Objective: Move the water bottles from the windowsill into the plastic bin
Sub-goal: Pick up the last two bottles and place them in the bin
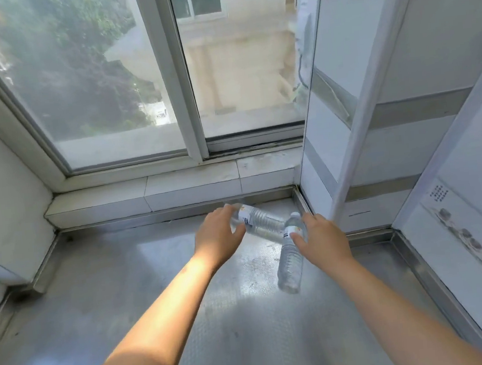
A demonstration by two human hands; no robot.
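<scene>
Two clear plastic water bottles with white labels are at the far right corner of a broad metal sill (125, 283). My left hand (217, 236) wraps around one end of the left bottle (260, 217), which lies sideways just above its reflection in the metal. My right hand (321, 237) grips the right bottle (290, 263) at its label; its base points toward me and its top touches the left bottle. The plastic bin is not in view.
A tiled ledge (175, 192) runs along the back under a sliding window (189, 98). A white post (356, 128) and tiled wall (460, 218) close off the right side. A white wall (3, 192) bounds the left.
</scene>
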